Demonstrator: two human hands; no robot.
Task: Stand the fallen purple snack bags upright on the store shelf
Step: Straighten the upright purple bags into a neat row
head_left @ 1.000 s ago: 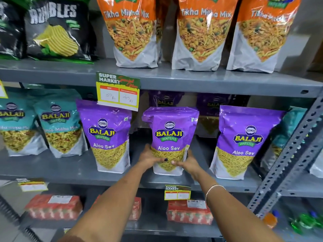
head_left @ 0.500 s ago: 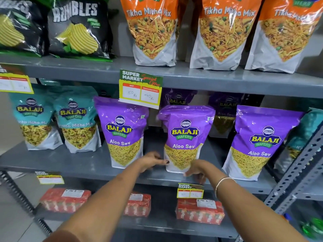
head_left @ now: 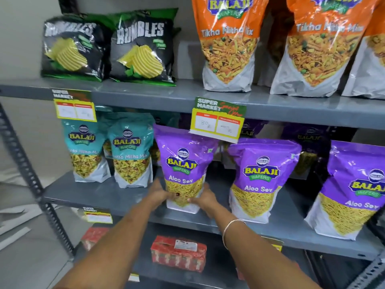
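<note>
While standing upright on the grey metal middle shelf [head_left: 129,197], the leftmost glossy purple Aloo Sev bag [head_left: 184,163] is being clasped low by the left hand [head_left: 161,193] and right hand [head_left: 203,200]; darker purple bags [head_left: 308,140] behind it are sitting in shadow, hard to read.

We note purple snack bags [head_left: 184,163] with yellow lettering and white bases. Teal bags [head_left: 131,149] beside them; black bags [head_left: 143,46] picturing ridged yellow chips; orange bags [head_left: 227,38]. Grey shelf [head_left: 129,92], yellow-green price tag [head_left: 218,119], red cartons [head_left: 179,253].
</note>
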